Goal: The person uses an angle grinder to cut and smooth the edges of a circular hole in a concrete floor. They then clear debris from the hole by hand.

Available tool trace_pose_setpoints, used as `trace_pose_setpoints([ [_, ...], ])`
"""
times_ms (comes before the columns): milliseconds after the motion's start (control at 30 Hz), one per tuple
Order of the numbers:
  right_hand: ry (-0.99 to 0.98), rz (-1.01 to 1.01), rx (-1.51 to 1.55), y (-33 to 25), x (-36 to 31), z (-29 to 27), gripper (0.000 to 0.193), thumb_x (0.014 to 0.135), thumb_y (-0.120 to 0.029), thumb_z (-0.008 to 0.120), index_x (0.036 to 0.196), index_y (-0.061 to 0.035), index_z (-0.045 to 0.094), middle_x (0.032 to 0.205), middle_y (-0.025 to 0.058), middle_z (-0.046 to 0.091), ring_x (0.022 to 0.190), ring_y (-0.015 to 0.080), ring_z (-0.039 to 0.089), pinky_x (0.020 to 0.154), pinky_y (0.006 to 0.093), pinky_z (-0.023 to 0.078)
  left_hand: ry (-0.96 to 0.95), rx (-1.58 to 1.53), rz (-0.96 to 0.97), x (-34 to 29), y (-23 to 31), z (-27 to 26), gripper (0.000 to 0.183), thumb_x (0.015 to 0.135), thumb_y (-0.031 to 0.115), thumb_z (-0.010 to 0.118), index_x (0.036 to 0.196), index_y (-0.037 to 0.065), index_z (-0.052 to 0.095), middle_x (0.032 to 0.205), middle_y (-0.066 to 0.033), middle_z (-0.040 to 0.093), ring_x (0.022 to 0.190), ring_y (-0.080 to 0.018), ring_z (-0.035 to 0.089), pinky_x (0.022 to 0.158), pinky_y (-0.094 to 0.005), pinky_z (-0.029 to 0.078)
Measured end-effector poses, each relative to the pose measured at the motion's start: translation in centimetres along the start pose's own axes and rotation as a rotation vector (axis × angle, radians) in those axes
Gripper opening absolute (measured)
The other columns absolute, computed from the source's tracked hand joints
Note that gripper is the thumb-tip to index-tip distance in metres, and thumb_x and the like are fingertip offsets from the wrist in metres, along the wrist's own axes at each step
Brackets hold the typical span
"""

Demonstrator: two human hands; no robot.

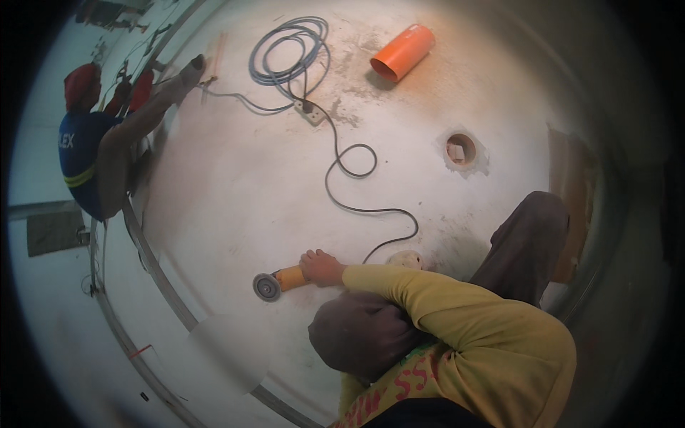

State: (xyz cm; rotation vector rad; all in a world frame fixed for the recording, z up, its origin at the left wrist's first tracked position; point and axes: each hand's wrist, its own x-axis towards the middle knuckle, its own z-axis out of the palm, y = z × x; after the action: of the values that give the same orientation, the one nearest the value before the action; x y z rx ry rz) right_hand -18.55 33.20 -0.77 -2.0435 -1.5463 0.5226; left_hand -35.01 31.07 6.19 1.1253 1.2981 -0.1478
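My right hand [325, 268], at the end of a yellow sleeve reaching leftward, is closed around the body of an angle grinder [291, 277]. The tool has an orange-yellow housing and lies low over the pale floor. Its grey disc [267, 287] points left; whether it spins, I cannot tell. A dark power cord [382, 210] loops over the floor from near my forearm to a pale socket block [310, 112]. My left hand is not visible; my brown-clad knee and yellow clothing fill the lower middle.
An orange pipe section [404, 53] lies at the far side, beside a coiled grey cable [258, 64]. A round hole [461, 149] opens in the floor to the right. At the left a co-worker [89, 146] in blue sits beyond a metal rail [160, 278]. Brown sheet [571, 203] lies rightmost.
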Motion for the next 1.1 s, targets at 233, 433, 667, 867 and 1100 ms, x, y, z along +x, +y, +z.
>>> trace_pose_setpoints([
  [233, -0.111, -0.076, 0.097, 3.5, -0.5, -5.2, 0.056, 0.075, -0.040, 0.086, 0.115, -0.0047, 0.068, 0.116, 0.0150, 0.066, 0.116, 0.0328, 0.061, 0.093, 0.0475, 0.051, -0.021, 0.173, 0.071, -1.8, 8.3, 1.9, 0.045, 0.104, 0.017, 0.067, 0.143, -0.004, 0.058, 0.110, -0.0141, 0.076, 0.102, -0.0166, 0.069, 0.096, -0.0333, 0.053],
  [433, -0.228, -0.004, -0.231, 20.4, -8.7, -24.6, 0.023, 0.082, -0.024, 0.079, 0.095, -0.0063, 0.073, 0.097, 0.0158, 0.073, 0.098, 0.0353, 0.071, 0.086, 0.0496, 0.057, -0.004, 0.540, 0.460, -4.5, 21.5, 4.6, 0.044, 0.103, 0.014, 0.067, 0.142, -0.004, 0.059, 0.107, -0.0140, 0.077, 0.101, -0.0167, 0.069, 0.098, -0.0341, 0.052],
  [667, -0.138, 0.663, -0.695, 20.0, -32.9, -50.1, 0.027, 0.092, -0.020, 0.073, 0.113, -0.0032, 0.074, 0.106, 0.0196, 0.075, 0.095, 0.0365, 0.073, 0.082, 0.0451, 0.058, -0.215, 0.927, 1.175, -8.4, 34.4, 15.2, 0.045, 0.096, 0.010, 0.073, 0.139, 0.001, 0.063, 0.110, -0.0142, 0.077, 0.105, -0.0235, 0.071, 0.099, -0.0362, 0.052],
  [867, 0.796, 0.753, 0.626, 14.4, -46.2, -51.9, 0.043, 0.101, -0.035, 0.070, 0.132, -0.0059, 0.070, 0.106, 0.0086, 0.071, 0.086, 0.0192, 0.067, 0.076, 0.0349, 0.056, -0.790, 1.224, 1.381, -12.6, 36.5, 27.8, 0.051, 0.091, 0.018, 0.080, 0.137, 0.004, 0.064, 0.112, -0.0159, 0.072, 0.106, -0.0335, 0.068, 0.096, -0.0422, 0.051],
  [1100, 0.870, 1.099, 0.017, 24.5, -46.0, -30.3, 0.024, 0.100, -0.020, 0.072, 0.110, 0.0014, 0.075, 0.098, 0.0164, 0.076, 0.086, 0.0251, 0.074, 0.080, 0.0351, 0.058, -1.180, 1.466, 1.516, -16.2, 34.1, 34.5, 0.052, 0.091, 0.029, 0.080, 0.134, 0.005, 0.063, 0.110, -0.0144, 0.069, 0.100, -0.0333, 0.065, 0.092, -0.0441, 0.049],
])
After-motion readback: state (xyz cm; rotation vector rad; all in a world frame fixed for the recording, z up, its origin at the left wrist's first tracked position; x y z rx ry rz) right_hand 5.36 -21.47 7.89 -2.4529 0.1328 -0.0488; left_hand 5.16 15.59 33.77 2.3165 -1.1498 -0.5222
